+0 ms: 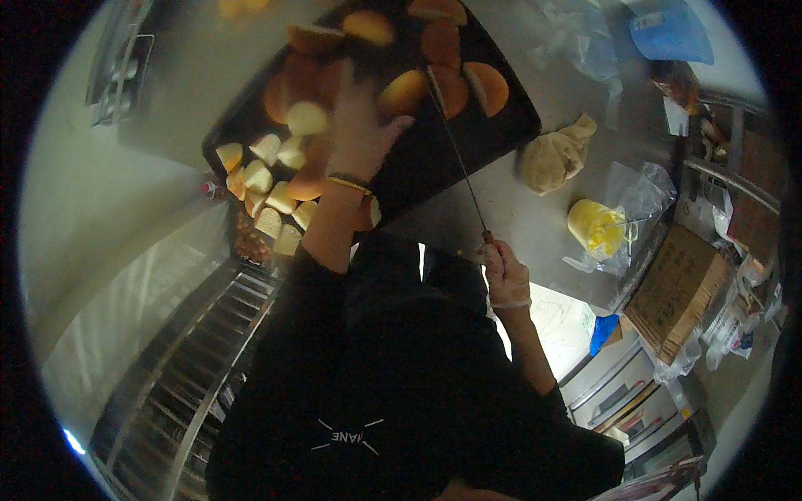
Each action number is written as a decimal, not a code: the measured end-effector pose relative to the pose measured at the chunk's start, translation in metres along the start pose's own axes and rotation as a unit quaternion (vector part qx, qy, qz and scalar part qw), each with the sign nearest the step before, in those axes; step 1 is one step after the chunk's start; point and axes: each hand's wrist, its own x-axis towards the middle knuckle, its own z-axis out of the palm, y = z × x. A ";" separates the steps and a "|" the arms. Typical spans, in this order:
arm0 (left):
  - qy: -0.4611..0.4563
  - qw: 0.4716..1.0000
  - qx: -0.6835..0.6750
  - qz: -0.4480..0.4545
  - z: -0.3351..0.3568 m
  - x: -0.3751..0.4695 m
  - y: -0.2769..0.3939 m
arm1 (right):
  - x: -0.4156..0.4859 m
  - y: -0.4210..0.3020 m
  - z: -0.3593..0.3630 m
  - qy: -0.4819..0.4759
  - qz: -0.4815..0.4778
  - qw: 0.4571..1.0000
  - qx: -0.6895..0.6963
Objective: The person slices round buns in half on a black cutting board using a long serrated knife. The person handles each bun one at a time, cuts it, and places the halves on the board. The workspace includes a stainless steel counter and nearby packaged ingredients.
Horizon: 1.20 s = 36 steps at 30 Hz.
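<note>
A dark baking tray [432, 163] lies before me on a metal worktop. Bread bun halves [489, 89] are spread over its far and right parts, cut faces showing on some. Pale cut bread chunks [257, 176] cluster at its near left corner. My left hand [360, 125], in a thin glove, is over the tray among the buns, its thumb out beside a rounded bun piece [404, 92]. Its fingers are blurred, so any hold is unclear. My gloved right hand [507, 273] grips the handle of a long thin-bladed knife [460, 160], whose blade reaches across the tray.
Right of the tray are a bunched cloth [554, 156], a yellow tub [595, 227] in clear plastic and a cardboard box [673, 291]. A blue container [671, 32] stands at the back right. A metal rack [188, 369] is at lower left.
</note>
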 end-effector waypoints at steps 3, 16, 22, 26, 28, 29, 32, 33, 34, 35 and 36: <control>-0.028 0.994 0.057 0.086 0.007 0.013 -0.002 | 0.005 0.000 -0.007 -0.009 -0.014 1.000 -0.012; -0.035 0.998 -0.011 -0.060 0.010 0.019 -0.020 | 0.024 -0.008 0.002 -0.068 -0.008 0.998 -0.011; -0.037 0.996 0.074 -0.038 -0.024 0.001 -0.005 | 0.025 -0.005 0.009 -0.068 0.006 0.998 -0.001; -0.011 0.994 0.103 -0.028 -0.029 -0.001 -0.003 | 0.022 -0.004 0.016 -0.057 0.010 0.998 0.005; -0.016 0.995 -0.031 -0.094 -0.019 0.012 -0.010 | 0.021 -0.004 0.017 -0.056 0.013 0.998 -0.002; 0.001 0.998 -0.031 -0.046 -0.011 0.017 -0.014 | 0.022 -0.004 0.017 -0.063 0.017 0.998 -0.001; 0.048 0.996 -0.030 0.063 0.010 0.025 -0.022 | 0.024 -0.005 0.019 -0.072 0.028 0.997 0.003; 0.055 0.996 -0.024 0.073 0.015 0.026 -0.024 | 0.025 -0.006 0.019 -0.067 0.025 0.997 0.003; 0.062 0.994 -0.018 0.083 0.019 0.027 -0.024 | 0.025 -0.007 0.020 -0.063 0.023 0.998 0.003; 0.040 0.997 -0.018 0.062 0.021 0.026 -0.024 | 0.025 -0.007 0.020 -0.063 0.022 0.998 0.002; 0.017 0.999 -0.018 0.040 0.021 0.026 -0.023 | 0.024 -0.008 0.020 -0.065 0.022 0.998 0.001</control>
